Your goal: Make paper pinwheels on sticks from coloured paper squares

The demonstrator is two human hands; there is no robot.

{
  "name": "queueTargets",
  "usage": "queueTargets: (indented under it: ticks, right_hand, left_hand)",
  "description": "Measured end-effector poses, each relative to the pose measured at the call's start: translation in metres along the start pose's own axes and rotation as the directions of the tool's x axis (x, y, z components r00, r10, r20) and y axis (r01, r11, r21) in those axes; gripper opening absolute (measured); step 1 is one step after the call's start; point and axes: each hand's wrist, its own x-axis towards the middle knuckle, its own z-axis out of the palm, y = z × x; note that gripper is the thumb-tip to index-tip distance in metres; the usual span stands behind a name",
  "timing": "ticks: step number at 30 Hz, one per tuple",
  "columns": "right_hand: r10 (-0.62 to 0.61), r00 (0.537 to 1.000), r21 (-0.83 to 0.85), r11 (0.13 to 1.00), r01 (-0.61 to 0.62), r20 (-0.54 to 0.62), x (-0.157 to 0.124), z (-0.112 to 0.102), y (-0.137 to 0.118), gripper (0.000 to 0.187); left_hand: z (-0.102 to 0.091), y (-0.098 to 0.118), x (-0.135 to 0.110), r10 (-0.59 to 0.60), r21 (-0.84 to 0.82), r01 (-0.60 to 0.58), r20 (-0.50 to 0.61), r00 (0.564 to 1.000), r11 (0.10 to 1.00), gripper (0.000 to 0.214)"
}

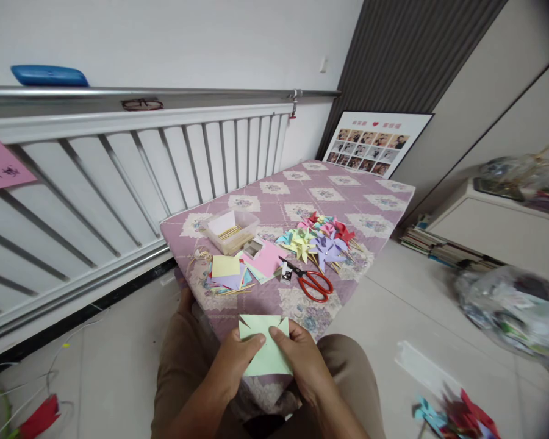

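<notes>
My left hand point(234, 364) and my right hand point(302, 360) both pinch a pale green paper square point(265, 347) with cut corners, held over my lap at the near edge of the purple floral mattress point(329, 195). Thumbs press on top of the sheet. On the mattress beyond lie red-handled scissors point(312, 281), a stack of coloured paper squares point(242, 268), a heap of finished paper pinwheels point(318, 239) and a clear plastic box with wooden sticks point(229, 230).
A white slatted rail point(132, 171) runs along the left. A photo collage board point(370, 143) leans at the far end. Books point(439, 249) and plastic bags point(516, 308) sit on the floor at right, with more pinwheels point(452, 417) near my right knee.
</notes>
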Motion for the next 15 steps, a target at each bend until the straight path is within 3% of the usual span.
queueTargets:
  ticks: [8,15]
  right_hand:
    - [-0.029,0.995,0.063,0.997,0.035,-0.091,-0.0002,0.0027,-0.0074,0.032]
    - [-0.073,0.989,-0.034,0.997,0.069,-0.128,0.0051,0.0013,-0.0021,0.028]
  left_hand:
    - [0.0016,0.0050,-0.0043,-0.023,0.111,0.030,-0.066,0.998,0.993,0.026]
    - [0.0065,0.0063,-0.0070,-0.024,0.156,0.042,-0.117,0.993,0.987,0.024]
